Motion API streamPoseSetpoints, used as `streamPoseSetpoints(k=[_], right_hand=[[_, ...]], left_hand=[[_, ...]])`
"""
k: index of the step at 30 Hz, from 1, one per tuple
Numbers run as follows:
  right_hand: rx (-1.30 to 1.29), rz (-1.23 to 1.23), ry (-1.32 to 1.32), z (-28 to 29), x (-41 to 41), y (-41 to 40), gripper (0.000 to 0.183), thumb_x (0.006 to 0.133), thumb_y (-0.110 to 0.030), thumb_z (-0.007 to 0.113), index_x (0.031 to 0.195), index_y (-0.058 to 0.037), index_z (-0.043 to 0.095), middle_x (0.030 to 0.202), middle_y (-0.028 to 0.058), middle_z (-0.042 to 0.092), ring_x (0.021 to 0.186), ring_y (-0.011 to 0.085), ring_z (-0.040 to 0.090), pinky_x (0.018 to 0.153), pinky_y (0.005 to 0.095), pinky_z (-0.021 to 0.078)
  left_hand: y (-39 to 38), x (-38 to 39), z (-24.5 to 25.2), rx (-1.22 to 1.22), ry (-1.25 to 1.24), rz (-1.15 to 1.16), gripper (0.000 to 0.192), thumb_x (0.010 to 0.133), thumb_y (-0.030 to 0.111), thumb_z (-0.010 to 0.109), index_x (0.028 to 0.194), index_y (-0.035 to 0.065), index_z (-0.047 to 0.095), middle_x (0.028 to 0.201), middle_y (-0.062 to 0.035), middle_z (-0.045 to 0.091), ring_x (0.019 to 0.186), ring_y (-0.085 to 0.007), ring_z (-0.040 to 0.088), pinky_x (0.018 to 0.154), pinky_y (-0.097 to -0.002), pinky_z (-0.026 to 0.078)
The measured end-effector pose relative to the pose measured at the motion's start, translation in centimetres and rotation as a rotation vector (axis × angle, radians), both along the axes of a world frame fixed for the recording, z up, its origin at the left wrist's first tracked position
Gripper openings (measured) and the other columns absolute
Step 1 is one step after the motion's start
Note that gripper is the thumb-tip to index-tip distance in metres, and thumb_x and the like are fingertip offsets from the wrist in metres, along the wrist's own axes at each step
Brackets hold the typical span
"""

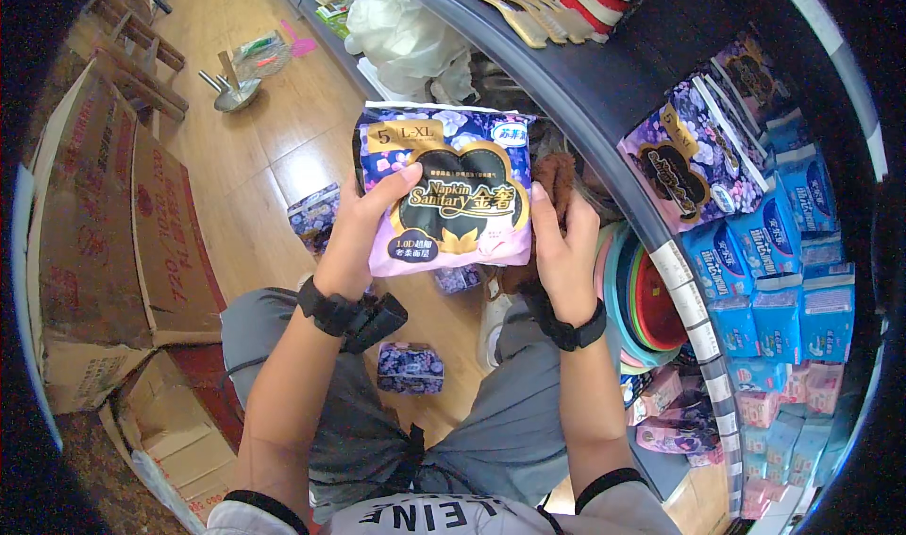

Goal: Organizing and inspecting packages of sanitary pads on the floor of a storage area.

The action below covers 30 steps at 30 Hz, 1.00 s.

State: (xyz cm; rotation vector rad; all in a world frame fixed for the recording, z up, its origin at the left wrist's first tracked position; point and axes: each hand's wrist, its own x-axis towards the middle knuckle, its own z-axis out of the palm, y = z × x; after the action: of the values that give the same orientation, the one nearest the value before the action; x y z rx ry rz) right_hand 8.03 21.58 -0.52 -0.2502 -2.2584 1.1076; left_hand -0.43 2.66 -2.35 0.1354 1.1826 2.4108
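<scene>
A soft packet of sanitary pads (453,195), with a blue floral top and pink lower part, faces me in front of my chest. My left hand (364,220) grips its left side, thumb across the front. At the right edge, my right hand (563,241) holds it with the thumb on the border; the other fingers are partly hidden. Brown fuzzy material (555,185) shows beside that hand, and I cannot tell whether the fingers touch it. On the floor between my legs lies a dark floral packet (410,369). Another floral packet (313,216) rests left of my left wrist.
To my right, a dark shelf (658,36) carries similar floral packets (690,156) and several blue packets (768,231). Stacked coloured plastic basins (655,298) stand below its edge. Large cardboard boxes (134,209) line the left. A metal pan (237,96) sits on the floor ahead.
</scene>
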Motion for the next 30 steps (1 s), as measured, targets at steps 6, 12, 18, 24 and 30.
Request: streamPoseSetpoints(k=[6,12,18,24,30], right_hand=[[-0.055,0.05,0.039,0.4,0.1,-0.5,0.025,0.089,-0.024,0.06,0.089,0.0013,0.062,0.066,0.0139,0.062,0.056,0.024,0.059,0.056,0.036,0.0451],[0.002,0.172,0.036,0.6,0.4,-1.2,0.023,0.088,-0.022,0.061,0.092,0.0006,0.062,0.068,0.0137,0.063,0.057,0.0258,0.06,0.057,0.0363,0.0457],[-0.094,0.054,0.079,0.9,0.3,0.2,0.022,0.09,-0.019,0.059,0.092,0.0024,0.062,0.076,0.0169,0.064,0.068,0.0277,0.062,0.065,0.0375,0.0462],[-0.303,0.017,0.127,1.1,0.6,1.1,0.024,0.093,-0.02,0.055,0.102,0.0021,0.059,0.088,0.0065,0.06,0.08,0.0145,0.053,0.075,0.03,0.0434],[-0.689,0.105,0.172,0.6,0.5,0.8,0.033,0.094,-0.025,0.052,0.116,-0.0007,0.054,0.109,0.005,0.057,0.098,0.014,0.053,0.088,0.0282,0.0408]], left_hand=[[0.3,-0.5,-0.1,-0.025,0.085,0.125,0.043,0.079,0.011,0.07,0.115,-0.0001,0.051,0.101,-0.0105,0.063,0.086,-0.0168,0.065,0.076,-0.0288,0.054],[0.8,-1.6,-1.8,-0.447,0.412,0.551,0.083,0.064,0.014,0.085,0.127,-0.004,0.034,0.112,-0.0146,0.055,0.098,-0.0186,0.058,0.084,-0.0298,0.049],[0.6,-0.8,0.5,-0.11,0.211,0.315,0.063,0.073,0.009,0.076,0.124,-0.0035,0.041,0.108,-0.012,0.06,0.093,-0.0194,0.062,0.081,-0.0299,0.052],[-2.5,-0.9,1.7,0.308,-0.037,-0.11,0.04,0.089,0.025,0.053,0.119,-0.0008,0.054,0.107,-0.0135,0.065,0.093,-0.0236,0.066,0.083,-0.0371,0.054],[-3.3,-0.4,-0.4,0.347,-0.084,-0.349,0.043,0.085,0.033,0.057,0.113,-0.0004,0.058,0.101,-0.0143,0.067,0.088,-0.0239,0.067,0.08,-0.0358,0.055]])
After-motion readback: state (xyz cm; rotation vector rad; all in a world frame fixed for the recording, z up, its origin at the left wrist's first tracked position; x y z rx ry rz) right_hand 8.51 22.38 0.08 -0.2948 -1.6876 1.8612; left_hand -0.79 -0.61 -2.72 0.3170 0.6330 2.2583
